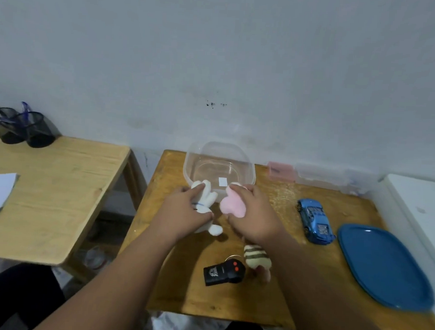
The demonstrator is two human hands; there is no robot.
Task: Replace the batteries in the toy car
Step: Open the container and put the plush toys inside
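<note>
- On the wooden table [205,301] ahead of me, toward its far edge, I see both hands just in front of a clear plastic tub [251,171].
- My left hand [184,210] grips a white plush toy [206,199]. Its fingers [198,189] curl over the top, with the thumb closing underneath.
- My right hand [254,216] grips a pink plush toy [233,206], its fingers [239,189] curled over the far end.
- The two toys sit side by side near the tub's front wall.
- The blue toy car [315,220] lies roof up on the table, to the right of my right hand and apart from it.
- A black remote control [223,272] lies nearer me, between my forearms, with a striped plush toy [257,259] just beside it.
- A blue lid [381,266] rests at the table's right side.
- A second table [61,183] stands to the left, carrying two dark pen cups [21,128].
</note>
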